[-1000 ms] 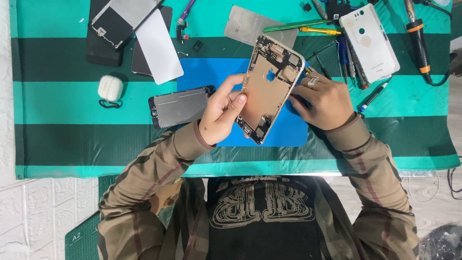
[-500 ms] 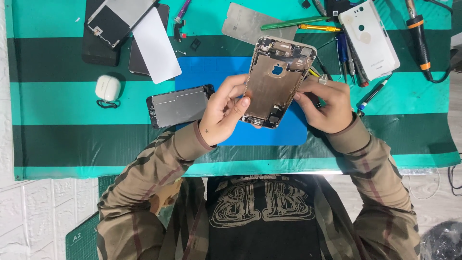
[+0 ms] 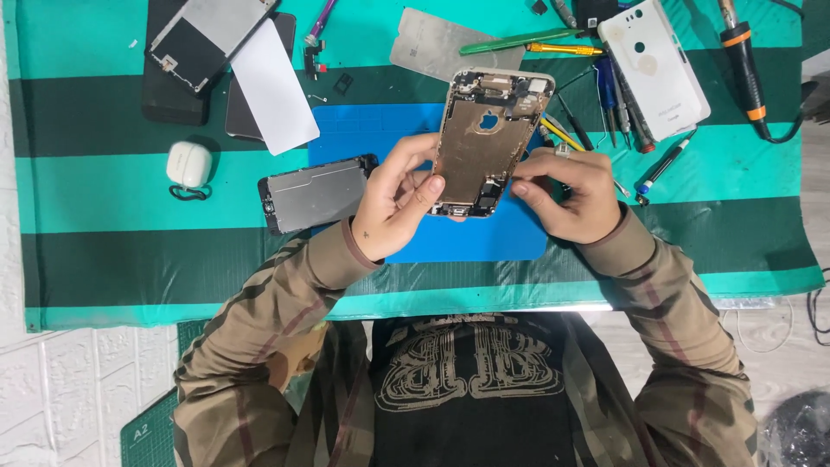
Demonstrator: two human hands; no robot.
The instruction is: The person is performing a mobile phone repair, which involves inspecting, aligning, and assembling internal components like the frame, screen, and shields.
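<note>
The left hand (image 3: 393, 203) is gripping the lower left edge of a gold-coloured metal phone housing (image 3: 484, 143), opened so that its inner frame is facing up, with the thumb pressing near the bottom corner. The right hand (image 3: 571, 192) is pinching the housing's right edge between thumb and forefinger; whether something thin is also sitting in that pinch cannot be told. The housing is hanging tilted between the two hands, above a blue rectangular work mat (image 3: 372, 130) that is lying on the green striped cloth of the bench (image 3: 104, 190).

Just left of the left hand, a detached phone screen with a grey metal back plate (image 3: 316, 195) is lying partly on the mat. Further left, a small white earbud case (image 3: 188, 164) is sitting on the cloth. Beyond the right hand, a white plastic phone back cover (image 3: 654, 65) is resting beside a cluster of thin screwdrivers (image 3: 618, 104), and a black and orange soldering iron (image 3: 745, 65) is lying further right. Above the housing, a green plastic pry tool (image 3: 519, 41) is lying across a grey metal sheet (image 3: 432, 47).
</note>
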